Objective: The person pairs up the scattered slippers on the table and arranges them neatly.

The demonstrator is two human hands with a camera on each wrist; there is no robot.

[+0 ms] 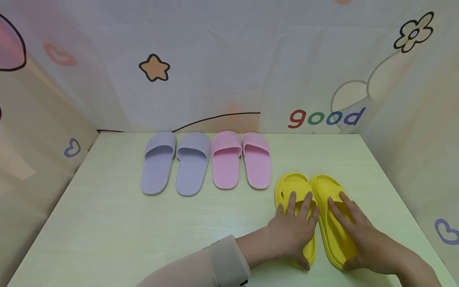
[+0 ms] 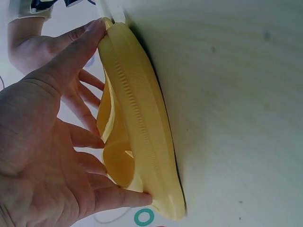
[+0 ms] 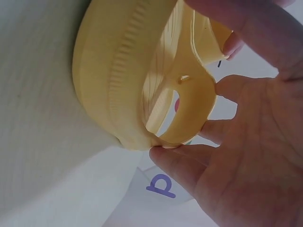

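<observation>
A pair of yellow slippers lies on the table at the right of the head view, toes pointing away. My left hand (image 1: 293, 233) is spread over the left yellow slipper (image 1: 295, 181), thumb by its heel and fingertips on the strap. In the left wrist view, the thumb touches the heel end of this slipper (image 2: 137, 109) and the little finger its side near the toe. Over the right yellow slipper (image 1: 324, 183) my right hand (image 1: 373, 243) reaches with extended fingers. Its fingertips touch the strap (image 3: 194, 104) in the right wrist view, and its thumb lies near the heel.
Left of the yellow pair, a pink pair of slippers (image 1: 226, 171) and a lavender pair (image 1: 155, 175) stand side by side along the table's back edge. A printed cloth (image 1: 215, 59) hangs behind and at both sides of the pale table (image 1: 118, 227).
</observation>
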